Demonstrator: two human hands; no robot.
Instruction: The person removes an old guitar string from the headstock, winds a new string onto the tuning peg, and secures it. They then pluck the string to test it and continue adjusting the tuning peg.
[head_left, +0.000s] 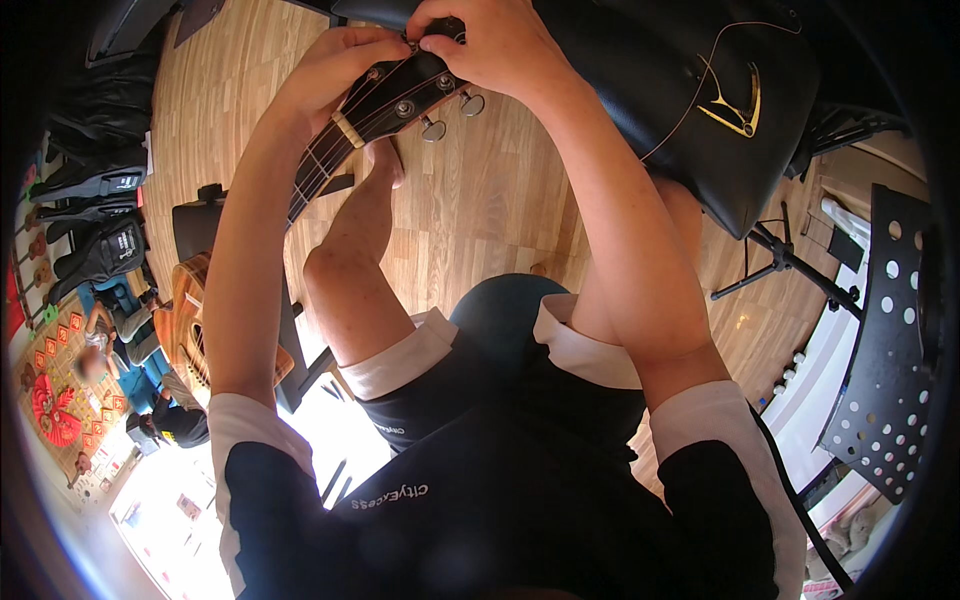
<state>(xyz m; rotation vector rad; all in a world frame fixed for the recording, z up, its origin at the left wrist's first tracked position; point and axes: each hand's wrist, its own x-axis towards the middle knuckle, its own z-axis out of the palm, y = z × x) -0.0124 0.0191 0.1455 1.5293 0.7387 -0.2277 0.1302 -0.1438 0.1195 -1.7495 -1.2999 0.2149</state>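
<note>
Both hands meet at the headstock of an acoustic guitar, near the top edge of the view. My left hand pinches at a tuning post with thumb and fingertips. My right hand curls over the headstock's end, its thumb and index finger at the same post; whether they pinch a string end is too small to tell. Strings run over the pale nut and down the fretboard, partly behind my left forearm. Two metal tuning keys stick out on the right side. The guitar's body shows at the left.
On a black padded seat lie a gold capo and a loose curled string. A perforated black music stand is at the right. Black guitar bags line the left wall; two people sit farther back there.
</note>
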